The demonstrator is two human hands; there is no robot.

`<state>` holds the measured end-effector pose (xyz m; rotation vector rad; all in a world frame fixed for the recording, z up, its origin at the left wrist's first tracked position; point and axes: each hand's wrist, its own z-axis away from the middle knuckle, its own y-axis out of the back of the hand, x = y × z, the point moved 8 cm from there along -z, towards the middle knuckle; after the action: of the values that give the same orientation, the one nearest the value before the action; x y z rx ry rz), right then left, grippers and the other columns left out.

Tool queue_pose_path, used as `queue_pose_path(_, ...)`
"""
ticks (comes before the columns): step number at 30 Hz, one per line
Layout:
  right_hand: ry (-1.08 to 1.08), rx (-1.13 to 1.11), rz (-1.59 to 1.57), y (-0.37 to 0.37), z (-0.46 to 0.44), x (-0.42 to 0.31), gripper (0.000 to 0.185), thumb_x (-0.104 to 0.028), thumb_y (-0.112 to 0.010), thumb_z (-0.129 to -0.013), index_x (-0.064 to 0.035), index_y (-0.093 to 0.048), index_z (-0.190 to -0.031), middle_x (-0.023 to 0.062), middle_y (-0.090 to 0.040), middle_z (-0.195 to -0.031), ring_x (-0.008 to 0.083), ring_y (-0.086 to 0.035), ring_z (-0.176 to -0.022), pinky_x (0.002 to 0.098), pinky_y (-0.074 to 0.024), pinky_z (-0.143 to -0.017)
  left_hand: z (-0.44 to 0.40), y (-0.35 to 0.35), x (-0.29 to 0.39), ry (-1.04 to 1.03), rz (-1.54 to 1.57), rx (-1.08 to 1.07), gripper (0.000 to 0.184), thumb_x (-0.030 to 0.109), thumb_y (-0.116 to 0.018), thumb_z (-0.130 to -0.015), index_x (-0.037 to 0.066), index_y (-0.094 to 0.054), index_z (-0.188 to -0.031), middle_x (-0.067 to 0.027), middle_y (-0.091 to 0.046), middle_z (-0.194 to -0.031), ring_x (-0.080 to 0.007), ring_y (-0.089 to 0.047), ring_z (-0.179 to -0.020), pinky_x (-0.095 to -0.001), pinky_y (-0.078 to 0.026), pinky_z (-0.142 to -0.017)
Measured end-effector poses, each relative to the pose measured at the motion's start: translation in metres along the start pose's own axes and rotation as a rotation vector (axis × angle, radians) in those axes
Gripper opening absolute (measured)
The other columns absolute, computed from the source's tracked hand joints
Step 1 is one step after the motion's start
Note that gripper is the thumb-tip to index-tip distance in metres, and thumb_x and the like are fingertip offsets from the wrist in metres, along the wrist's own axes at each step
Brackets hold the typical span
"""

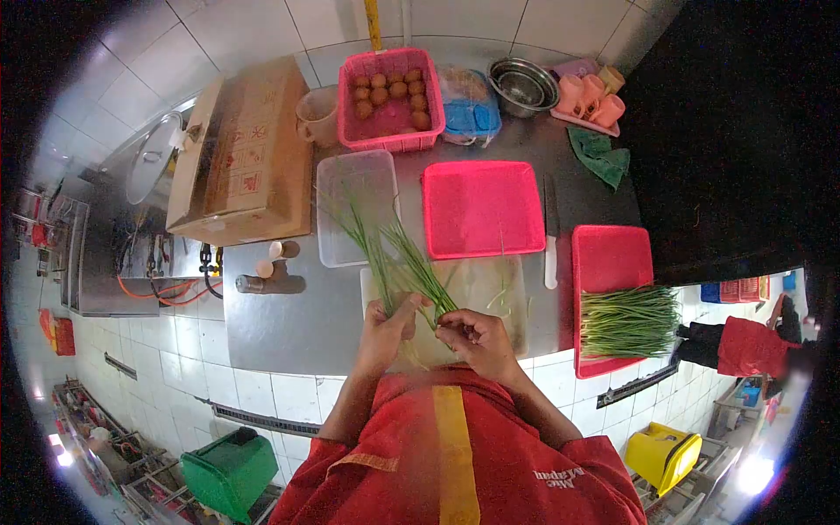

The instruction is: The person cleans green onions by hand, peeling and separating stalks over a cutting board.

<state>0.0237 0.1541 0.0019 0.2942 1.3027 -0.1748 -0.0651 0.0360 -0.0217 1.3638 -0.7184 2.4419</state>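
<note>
My left hand (391,328) is closed round a bunch of long green stalks (372,249) near the counter's front edge. Close beside it, my right hand (472,339) pinches the lower part of another bunch of green stalks (423,271). The stalk tips point away from me over a clear plastic tray (331,241). Beneath the hands is a pale cutting board (512,306) with a few loose green bits. A red tray (612,254) at the right holds a thick pile of green stalks (628,322). A knife (550,254) lies between board and red tray.
Behind the board sits a flat pink tray (483,210). Farther back are a pink basket (389,140) of round brown items, a metal bowl (523,86) and pink cups (588,92). A cardboard box (262,157) stands left. A person in red (752,345) is at far right.
</note>
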Motion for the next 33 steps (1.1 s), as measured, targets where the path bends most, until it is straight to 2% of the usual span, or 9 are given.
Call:
queue_pose_path(5,0.055,-0.005,0.124,0.000,-0.001,-0.006,0.013,-0.007,-0.067,-0.082,0.0022,-0.065,-0.091,0.0028,-0.062,-0.073,0.0055,-0.052,-0.062,0.0214,-0.0434,-0.055,0.000,0.001,0.000,-0.037,-0.077,0.024,0.020,0.022,-0.059,-0.090,0.004,-0.068,-0.087,0.0082,-0.038,-0.052,-0.0034,-0.030,-0.046,-0.0225,-0.024,-0.044)
queue_pose_path(7,-0.006,0.007,0.135,0.002,-0.001,0.001,0.015,-0.011,-0.069,-0.080,-0.0002,-0.066,-0.090,0.0089,-0.067,-0.081,0.0101,-0.057,-0.066,0.0255,-0.0474,-0.062,0.001,0.001,0.001,-0.050,-0.139,0.018,0.019,0.022,-0.061,-0.088,0.005,-0.069,-0.087,0.0081,-0.041,-0.053,-0.0032,-0.032,-0.047,-0.0220,-0.025,-0.044)
queue_pose_path(11,0.058,0.045,0.060,0.003,-0.001,-0.002,0.008,-0.005,-0.064,-0.083,0.0019,-0.064,-0.086,0.0040,-0.062,-0.071,0.0062,-0.052,-0.060,0.0218,-0.0443,-0.055,0.006,-0.005,0.016,-0.050,-0.333,0.025,0.016,0.021,-0.066,-0.085,0.006,-0.070,-0.087,0.0073,-0.051,-0.059,-0.0024,-0.036,-0.050,-0.0207,-0.027,-0.044)
queue_pose_path(13,0.010,0.009,0.066,0.002,-0.003,0.004,0.015,-0.013,-0.062,-0.085,0.0012,-0.064,-0.089,0.0069,-0.066,-0.075,0.0117,-0.058,-0.061,0.0266,-0.0474,-0.059,0.004,-0.003,0.012,-0.080,-0.324,0.015,0.014,0.020,-0.066,-0.084,0.006,-0.070,-0.088,0.0072,-0.053,-0.060,-0.0021,-0.036,-0.050,-0.0208,-0.027,-0.044)
queue_pose_path(15,-0.059,-0.026,0.013,0.001,-0.005,0.010,0.015,-0.013,-0.060,-0.086,0.0010,-0.064,-0.088,0.0062,-0.065,-0.074,0.0108,-0.057,-0.061,0.0261,-0.0472,-0.058,0.004,-0.001,0.010,-0.111,-0.315,0.004,0.014,0.018,-0.066,-0.084,0.006,-0.070,-0.089,0.0071,-0.056,-0.062,-0.0017,-0.036,-0.050,-0.0209,-0.027,-0.044)
queue_pose_path(18,-0.125,-0.056,-0.077,-0.002,-0.006,0.020,0.016,-0.014,-0.056,-0.089,0.0003,-0.062,-0.086,0.0053,-0.064,-0.072,0.0091,-0.056,-0.059,0.0250,-0.0462,-0.056,0.005,0.000,0.008,-0.091,-0.351,-0.002,0.014,0.017,-0.066,-0.084,0.005,-0.070,-0.091,0.0044,-0.060,-0.067,-0.0032,-0.043,-0.054,-0.0214,-0.034,-0.048)
queue_pose_path(20,-0.122,-0.050,-0.113,-0.002,-0.006,0.020,0.016,-0.014,-0.054,-0.090,-0.0002,-0.061,-0.085,0.0051,-0.063,-0.070,0.0082,-0.055,-0.058,0.0243,-0.0455,-0.054,0.007,-0.003,0.017,-0.184,-0.367,0.012,0.016,0.015,-0.065,-0.085,0.003,-0.069,-0.093,0.0010,-0.063,-0.072,-0.0052,-0.050,-0.062,-0.0233,-0.042,-0.056)
queue_pose_path(23,-0.166,-0.030,-0.156,-0.003,-0.007,0.020,0.017,-0.014,-0.052,-0.092,-0.0011,-0.061,-0.084,0.0040,-0.062,-0.068,0.0081,-0.054,-0.056,0.0236,-0.0441,-0.051,0.009,0.000,0.014,-0.127,-0.324,0.067,0.015,0.014,-0.065,-0.085,0.001,-0.069,-0.091,-0.0008,-0.064,-0.076,-0.0066,-0.054,-0.069,-0.0253,-0.045,-0.063)
queue_pose_path(33,-0.122,0.061,-0.206,-0.002,-0.007,0.019,0.017,-0.010,-0.049,-0.093,0.0007,-0.057,-0.083,0.0052,-0.062,-0.071,0.0091,-0.055,-0.055,0.0238,-0.0452,-0.050,0.009,0.000,0.007,-0.174,-0.261,0.114,0.012,0.013,-0.064,-0.084,0.002,-0.068,-0.085,0.0053,-0.056,-0.066,-0.0033,-0.043,-0.058,-0.0220,-0.033,-0.050)
